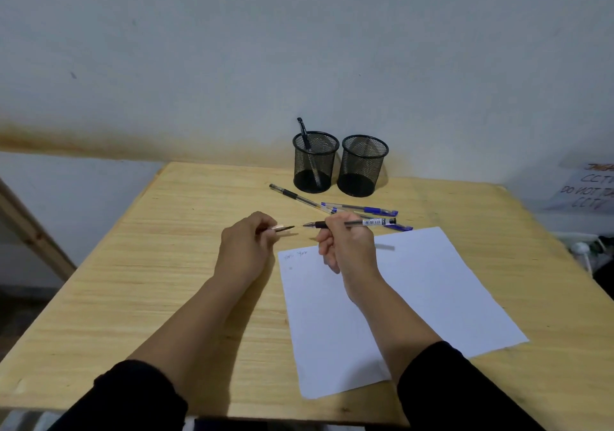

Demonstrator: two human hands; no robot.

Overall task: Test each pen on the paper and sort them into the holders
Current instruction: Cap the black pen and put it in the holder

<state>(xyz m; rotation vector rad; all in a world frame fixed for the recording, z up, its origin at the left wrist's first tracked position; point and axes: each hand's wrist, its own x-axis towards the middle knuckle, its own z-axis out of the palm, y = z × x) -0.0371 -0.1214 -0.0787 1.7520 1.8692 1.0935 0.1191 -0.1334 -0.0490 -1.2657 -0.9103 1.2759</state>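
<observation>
My right hand [345,241] grips a black pen [368,222] held level above the table, its bare tip pointing left. My left hand [247,241] pinches the pen's cap [282,228], a short gap away from that tip. A white sheet of paper [415,297] lies under my right forearm, with small scribbles [295,255] near its top-left corner. Two black mesh holders stand at the back: the left holder [314,163] has one dark pen [304,133] in it, the right holder [362,166] looks empty.
Loose pens lie between the holders and my hands: a black-grip pen [295,196] and blue pens [365,209], one partly hidden behind my right hand. The wooden table [166,264] meets a wall at the back. A paper sign [588,188] sits at the far right.
</observation>
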